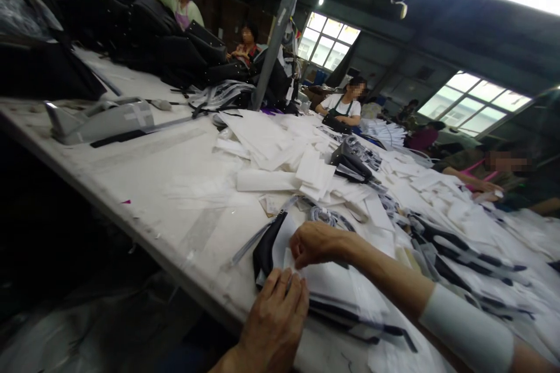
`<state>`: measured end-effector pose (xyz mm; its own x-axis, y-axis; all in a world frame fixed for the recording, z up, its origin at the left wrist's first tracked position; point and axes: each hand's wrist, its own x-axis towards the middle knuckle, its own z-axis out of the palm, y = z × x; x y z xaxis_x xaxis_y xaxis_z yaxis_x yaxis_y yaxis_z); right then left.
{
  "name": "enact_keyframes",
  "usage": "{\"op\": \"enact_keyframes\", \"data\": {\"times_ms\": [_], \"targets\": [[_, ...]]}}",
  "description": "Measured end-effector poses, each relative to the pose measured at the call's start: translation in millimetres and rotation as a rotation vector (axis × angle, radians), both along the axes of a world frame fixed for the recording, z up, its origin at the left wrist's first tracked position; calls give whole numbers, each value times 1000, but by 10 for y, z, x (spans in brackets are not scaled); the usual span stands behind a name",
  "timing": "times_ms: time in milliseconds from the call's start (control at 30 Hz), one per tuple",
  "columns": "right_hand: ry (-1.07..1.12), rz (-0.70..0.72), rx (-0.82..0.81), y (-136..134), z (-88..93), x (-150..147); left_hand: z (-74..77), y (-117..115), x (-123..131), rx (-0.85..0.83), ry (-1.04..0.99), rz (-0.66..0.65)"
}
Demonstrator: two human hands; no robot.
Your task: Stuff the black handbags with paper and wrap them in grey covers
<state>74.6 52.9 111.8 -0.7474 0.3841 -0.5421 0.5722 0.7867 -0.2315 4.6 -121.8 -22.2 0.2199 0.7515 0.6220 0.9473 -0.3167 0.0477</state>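
Observation:
My left hand [275,316] lies flat with fingers together on a stack of white fabric pieces [332,285] at the near edge of the white table [153,186]. My right hand [315,243] is curled into a pinch on the upper edge of the top white piece. A black fabric piece [266,247] with a grey strap sticks out to the left from under the stack. A white sleeve cuff covers my right forearm.
Heaps of white cut pieces [280,151] and black-and-white straps [459,250] cover the table's middle and right. A grey tape dispenser [98,119] stands at left, black bags [166,41] behind it. Several other people sit along the far side. A metal pole [273,41] rises mid-table.

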Motion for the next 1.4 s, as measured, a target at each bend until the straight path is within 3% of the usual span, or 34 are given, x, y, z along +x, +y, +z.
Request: {"op": "enact_keyframes", "data": {"times_ms": [200, 333, 433, 533, 633, 833, 967, 1067, 1133, 1233, 1400], "targets": [[-68, 453, 286, 61, -120, -308, 37, 10, -28, 26, -43, -22], [-24, 512, 274, 289, -227, -297, 64, 22, -45, 42, -82, -23], [140, 324, 240, 540, -271, -118, 72, 17, -53, 21, -72, -23], [280, 70, 322, 669, -249, 128, 68, 12, -48, 27, -70, -25], [396, -22, 321, 581, -307, 319, 57, 28, -33, 24, -60, -26], [538, -275, 234, 321, -628, 389, 79, 71, -26, 23, -69, -5], [697, -478, 311, 323, -452, 660, 218, 113, -58, -60, -76, -47], [717, -556, 261, 183, -251, 1115, 392, 222, -84, -188, -49, -95], [681, -552, 240, -13, -247, 1417, 494, 329, -96, -264, 1, -125], [553, -499, 295, -352, -498, 1689, 566, 486, -101, -334, 85, -157], [447, -465, 432, -640, -996, 1700, 562, 578, -96, -372, 154, -204]]}}
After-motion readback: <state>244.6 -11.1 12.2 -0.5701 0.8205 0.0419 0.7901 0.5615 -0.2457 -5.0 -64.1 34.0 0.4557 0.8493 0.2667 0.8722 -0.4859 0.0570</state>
